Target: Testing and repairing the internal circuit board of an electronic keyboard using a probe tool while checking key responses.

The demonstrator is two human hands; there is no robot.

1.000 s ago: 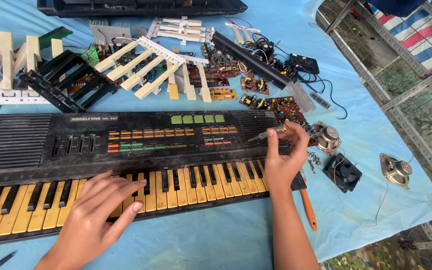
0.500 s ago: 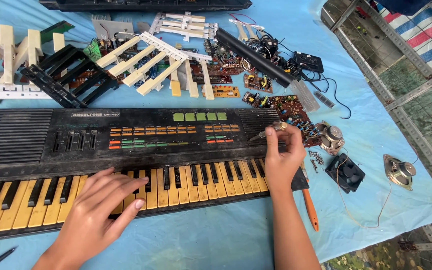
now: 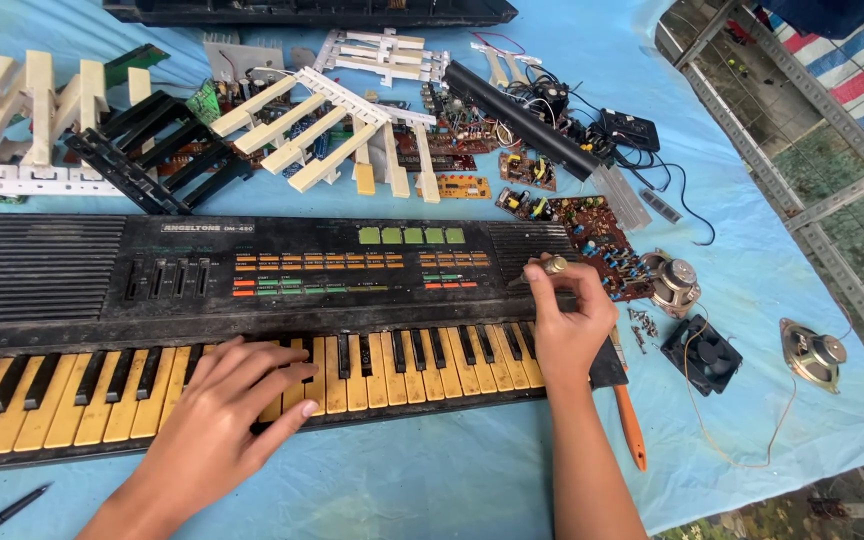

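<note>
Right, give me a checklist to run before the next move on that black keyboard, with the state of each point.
1. Left hand steadies the black electronic keyboard with yellowed keys: ok, it lies flat on the keys.
2. Right hand has its grip: ok, its fingertips pinch a small brass-coloured tool handle at the right speaker grille.
3. Tool tip seated: cannot tell, it is hidden.
4. Loose small screws safe: not ok, scattered on the blue sheet.
5. Orange-handled screwdriver within reach: ok, beside the right forearm.
</note>
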